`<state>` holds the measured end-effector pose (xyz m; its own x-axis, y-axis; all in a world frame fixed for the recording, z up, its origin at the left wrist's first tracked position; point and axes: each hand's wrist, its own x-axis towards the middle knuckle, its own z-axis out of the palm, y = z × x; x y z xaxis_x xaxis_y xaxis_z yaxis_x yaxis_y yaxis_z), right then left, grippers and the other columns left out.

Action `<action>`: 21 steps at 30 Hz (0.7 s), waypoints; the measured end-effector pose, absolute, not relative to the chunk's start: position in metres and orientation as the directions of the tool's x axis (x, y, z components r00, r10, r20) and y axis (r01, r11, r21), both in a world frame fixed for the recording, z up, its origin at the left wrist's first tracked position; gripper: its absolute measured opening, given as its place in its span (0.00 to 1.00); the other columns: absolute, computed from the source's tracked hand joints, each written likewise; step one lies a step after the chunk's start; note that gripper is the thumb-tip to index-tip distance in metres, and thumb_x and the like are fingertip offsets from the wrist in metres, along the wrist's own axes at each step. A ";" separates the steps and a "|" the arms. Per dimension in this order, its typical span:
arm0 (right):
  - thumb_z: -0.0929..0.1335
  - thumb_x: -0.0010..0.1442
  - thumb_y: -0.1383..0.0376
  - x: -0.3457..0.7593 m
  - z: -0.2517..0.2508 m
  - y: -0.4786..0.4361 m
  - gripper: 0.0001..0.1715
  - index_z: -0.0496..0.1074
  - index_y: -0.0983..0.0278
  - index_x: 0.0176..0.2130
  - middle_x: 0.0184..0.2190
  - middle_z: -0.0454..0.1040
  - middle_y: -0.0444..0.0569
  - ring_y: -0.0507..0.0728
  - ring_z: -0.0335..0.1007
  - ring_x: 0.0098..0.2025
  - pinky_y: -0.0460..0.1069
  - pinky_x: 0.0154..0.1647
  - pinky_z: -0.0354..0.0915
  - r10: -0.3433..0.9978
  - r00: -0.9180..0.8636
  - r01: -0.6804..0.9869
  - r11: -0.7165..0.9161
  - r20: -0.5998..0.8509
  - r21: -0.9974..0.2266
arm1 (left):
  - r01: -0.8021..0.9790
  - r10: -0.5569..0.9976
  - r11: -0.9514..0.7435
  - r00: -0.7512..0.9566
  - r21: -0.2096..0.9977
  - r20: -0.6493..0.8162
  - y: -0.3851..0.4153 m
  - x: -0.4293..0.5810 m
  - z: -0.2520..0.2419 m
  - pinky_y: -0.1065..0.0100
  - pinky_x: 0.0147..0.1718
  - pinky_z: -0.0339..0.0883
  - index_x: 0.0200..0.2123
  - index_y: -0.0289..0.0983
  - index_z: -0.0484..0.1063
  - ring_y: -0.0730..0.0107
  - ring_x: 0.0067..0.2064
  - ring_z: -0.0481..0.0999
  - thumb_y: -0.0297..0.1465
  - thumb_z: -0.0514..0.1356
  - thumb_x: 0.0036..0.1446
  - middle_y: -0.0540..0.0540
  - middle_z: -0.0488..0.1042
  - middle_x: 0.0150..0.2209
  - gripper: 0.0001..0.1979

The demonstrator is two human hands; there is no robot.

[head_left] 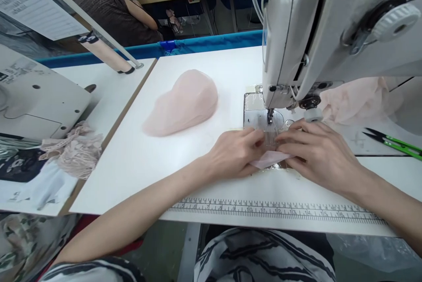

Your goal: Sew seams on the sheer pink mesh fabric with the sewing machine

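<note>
Striped clothing [263,255] shows on the near side of the sewing machine [286,40]. Just before that machine's presser foot [270,117], angled inward with knuckles bent, left hand [237,151] and right hand [318,152] each have their grip pinched on pale pink fabric [270,159].

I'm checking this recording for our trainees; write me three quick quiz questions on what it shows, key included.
1. True or false: the green-handled snips lie to the right of the right hand.

2. Multiple choice: what are the right hand and the left hand handling in front of the needle of the sewing machine?
A) a cone of thread
B) a small piece of pale pink fabric
C) a sheet of paper

3. Fill in: along the front edge of the white table runs a ____.

Key: 1. True. 2. B. 3. Ruler scale.
</note>
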<state>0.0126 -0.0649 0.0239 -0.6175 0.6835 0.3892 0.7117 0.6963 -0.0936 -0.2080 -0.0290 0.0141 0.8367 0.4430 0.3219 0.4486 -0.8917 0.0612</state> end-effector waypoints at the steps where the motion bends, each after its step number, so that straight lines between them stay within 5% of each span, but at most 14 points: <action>1: 0.65 0.60 0.71 0.012 0.024 -0.066 0.12 0.78 0.62 0.31 0.40 0.79 0.45 0.61 0.71 0.46 0.54 0.41 0.66 0.665 -0.634 0.697 0.713 0.395 -0.081 | 0.428 0.396 -0.904 0.846 -0.014 0.356 -0.033 -0.209 0.011 0.70 0.21 0.55 0.25 0.35 0.72 0.72 0.29 0.67 0.35 0.52 0.64 0.45 0.73 0.33 0.18; 4: 0.63 0.61 0.72 0.011 0.023 -0.067 0.15 0.78 0.62 0.31 0.39 0.80 0.45 0.60 0.71 0.49 0.56 0.48 0.65 0.632 -0.661 0.675 0.737 0.404 -0.048 | 0.403 0.316 -0.902 0.860 -0.155 0.401 -0.043 -0.211 0.009 0.64 0.35 0.65 0.32 0.35 0.75 0.66 0.41 0.72 0.29 0.54 0.63 0.44 0.76 0.44 0.10; 8: 0.62 0.62 0.73 0.008 0.023 -0.069 0.16 0.78 0.62 0.35 0.39 0.80 0.47 0.59 0.73 0.47 0.57 0.51 0.65 0.633 -0.664 0.681 0.731 0.398 -0.026 | 0.407 0.319 -0.889 0.878 -0.208 0.356 -0.049 -0.214 0.012 0.59 0.50 0.63 0.46 0.33 0.73 0.61 0.57 0.68 0.24 0.53 0.63 0.40 0.72 0.54 0.12; 21: 0.62 0.62 0.73 0.010 0.017 -0.062 0.15 0.78 0.63 0.36 0.39 0.80 0.46 0.56 0.74 0.44 0.54 0.46 0.63 0.635 -0.639 0.703 0.711 0.434 -0.004 | 0.448 0.394 -0.884 0.867 -0.132 0.306 -0.041 -0.215 0.006 0.46 0.63 0.50 0.53 0.35 0.70 0.61 0.57 0.70 0.27 0.52 0.62 0.40 0.71 0.55 0.17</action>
